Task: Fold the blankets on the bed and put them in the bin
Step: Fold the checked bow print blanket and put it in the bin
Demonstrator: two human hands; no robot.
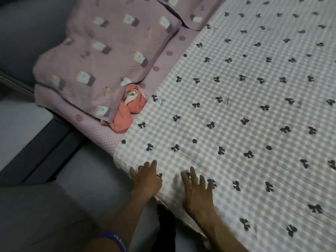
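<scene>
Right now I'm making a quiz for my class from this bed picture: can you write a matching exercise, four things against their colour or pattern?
Things:
1. blanket
2. pillow
3. cloth
4. wristband

Looks:
A. salmon pink, crumpled
B. pale checks with dark bows
C. blue, with small white letters
D. mauve with pale box shapes

Pairs: 1-B, 2-D, 3-A, 4-C

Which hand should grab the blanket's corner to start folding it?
Probably the left hand. It rests at the near edge of the checked blanket, closest to its near-left corner. The right hand lies flat further in, so it would need to reach across.
</scene>
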